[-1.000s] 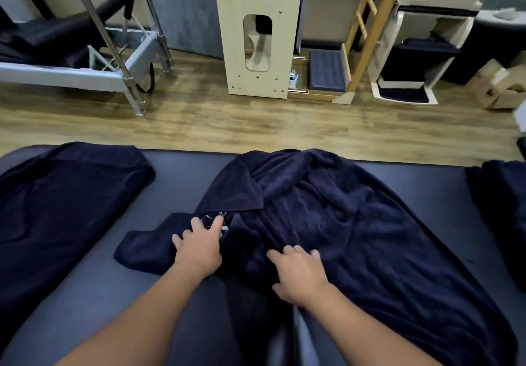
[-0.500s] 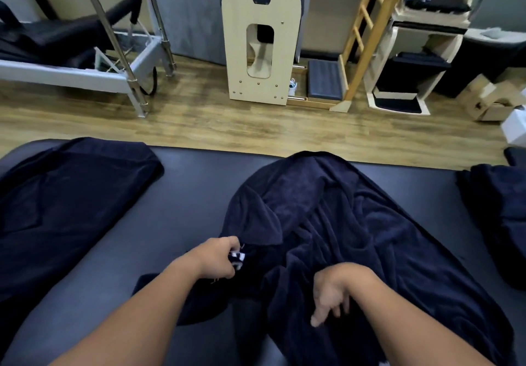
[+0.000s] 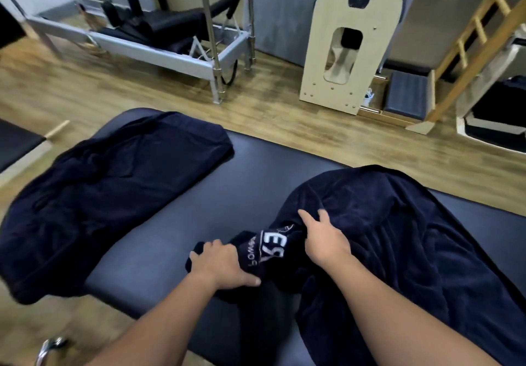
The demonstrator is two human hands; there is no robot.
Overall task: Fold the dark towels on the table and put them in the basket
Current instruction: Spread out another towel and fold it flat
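On the dark padded table (image 3: pixel 256 172), left hand (image 3: pixel 220 264) grips the rumpled navy terry towel (image 3: pixel 398 237) corner; right hand (image 3: pixel 323 239) presses flat, holding nothing. Better pull corners apart, flatten first.

A wooden floor (image 3: pixel 270 115) ran beyond the far edge. At far left stood a metal-framed exercise bed (image 3: pixel 170 49) with black padding. To its right, an arched pale wooden panel (image 3: pixel 353 49) with a cutout stood upright. A wooden ladder (image 3: pixel 472 41) leaned at far right, a dark padded box (image 3: pixel 405 95) between the two.
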